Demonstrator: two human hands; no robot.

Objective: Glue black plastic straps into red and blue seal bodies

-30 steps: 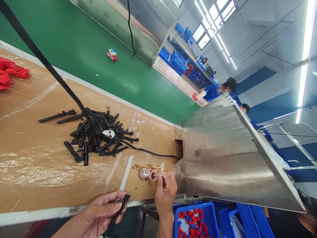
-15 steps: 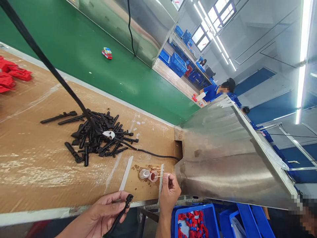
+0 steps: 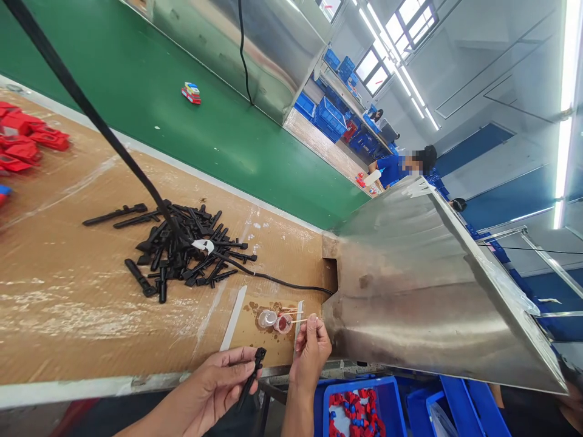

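Note:
My left hand (image 3: pixel 216 385) grips a slim black plastic part (image 3: pixel 251 379), tilted with its blocky end up, at the table's front edge. Pinched in my right hand (image 3: pixel 312 352) is a thin wooden stick (image 3: pixel 299 321), whose far end reaches the small clear cup of reddish liquid (image 3: pixel 283 325). Right beside that cup stands a second clear cup (image 3: pixel 266 318). More thin sticks (image 3: pixel 291 311) lie behind the cups. Farther left, a heap of similar black parts (image 3: pixel 195 221) spreads over the brown tabletop (image 3: pixel 113 279).
A black cable (image 3: pixel 282 283) crosses the heap and enters a notch in the metal panel (image 3: pixel 387 285) at right. Red parts (image 3: pixel 27 142) lie far left. A small toy (image 3: pixel 191 93) sits on the green surface (image 3: pixel 136 79). Below is a blue bin (image 3: pixel 396 400) of red parts. A co-worker (image 3: pixel 389 170) sits beyond.
My left hand has moved right and slightly up with the black part, nearer my right hand. The stick's end stays at the cup, and the view has shifted slightly.

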